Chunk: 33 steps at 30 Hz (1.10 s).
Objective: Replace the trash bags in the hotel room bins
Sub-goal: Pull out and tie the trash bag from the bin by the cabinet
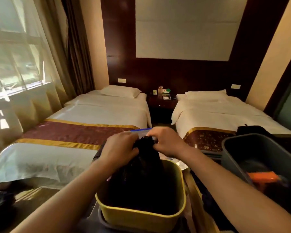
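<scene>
A black trash bag (144, 179) stands in a yellow bin (141, 216) low in the middle of the head view. The bag's top is gathered into a neck between my hands. My left hand (119, 147) grips the neck from the left. My right hand (165, 140) pinches it from the right, at the very top. A blue and clear strip (140, 130) shows just behind my fingers; what it belongs to is hidden.
A grey bin (238, 148) stands at the right with dark contents and something orange (264, 177) inside. Two made beds (91, 115) (225, 111) lie ahead with a nightstand (161, 105) between them. A window and curtains (45, 64) fill the left side.
</scene>
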Each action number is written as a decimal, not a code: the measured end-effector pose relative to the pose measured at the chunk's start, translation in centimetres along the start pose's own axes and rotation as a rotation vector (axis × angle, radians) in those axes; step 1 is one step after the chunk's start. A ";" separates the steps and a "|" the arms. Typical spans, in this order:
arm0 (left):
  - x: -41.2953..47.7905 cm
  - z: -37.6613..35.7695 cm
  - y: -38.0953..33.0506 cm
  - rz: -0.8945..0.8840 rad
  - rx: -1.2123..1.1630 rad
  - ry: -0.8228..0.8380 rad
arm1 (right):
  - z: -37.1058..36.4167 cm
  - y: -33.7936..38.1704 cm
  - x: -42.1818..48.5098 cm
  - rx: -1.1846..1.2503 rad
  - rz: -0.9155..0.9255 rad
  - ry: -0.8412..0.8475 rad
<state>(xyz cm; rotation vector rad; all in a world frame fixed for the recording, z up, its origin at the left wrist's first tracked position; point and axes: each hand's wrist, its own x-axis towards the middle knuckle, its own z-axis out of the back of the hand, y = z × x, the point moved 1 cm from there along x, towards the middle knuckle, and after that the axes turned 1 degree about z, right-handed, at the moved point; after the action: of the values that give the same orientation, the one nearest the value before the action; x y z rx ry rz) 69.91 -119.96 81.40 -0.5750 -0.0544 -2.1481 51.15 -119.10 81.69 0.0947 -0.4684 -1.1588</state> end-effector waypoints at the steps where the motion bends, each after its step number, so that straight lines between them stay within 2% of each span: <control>1: -0.3 -1.1 0.2 0.003 -0.018 0.029 | -0.9 -0.4 -0.4 0.000 -0.003 0.040; 5: -1.9 -5.1 1.0 0.064 -0.087 0.163 | -4.1 -1.3 -1.7 0.035 -0.048 0.152; 11: -4.6 -7.9 1.4 0.041 -0.143 0.243 | -7.9 -2.5 -3.7 0.095 -0.135 0.266; 16: -5.8 -9.6 1.6 0.062 -0.077 0.384 | -10.0 -1.8 -4.3 -0.044 -0.115 0.367; 22: -6.6 -11.6 1.5 0.083 0.021 0.722 | -12.7 -0.9 -4.4 -0.177 -0.125 0.659; 26: -7.5 -12.5 1.8 0.106 0.067 0.989 | -15.0 -1.3 -5.4 -0.251 -0.123 0.984; 29: -7.6 -12.3 2.1 0.147 0.037 0.937 | -15.6 -1.4 -6.1 -0.280 -0.138 1.105; 31: -7.2 -11.7 2.4 0.169 0.019 0.774 | -15.1 -1.3 -5.7 -0.262 -0.150 1.042; 33: -7.0 -10.9 2.5 0.165 0.036 0.595 | -14.0 -1.0 -5.1 -0.200 -0.142 0.904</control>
<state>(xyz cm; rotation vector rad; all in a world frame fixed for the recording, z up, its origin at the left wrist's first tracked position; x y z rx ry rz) 71.22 -118.88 68.36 0.0937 0.2708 -2.0689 54.33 -117.27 67.25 0.4590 0.4589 -1.1664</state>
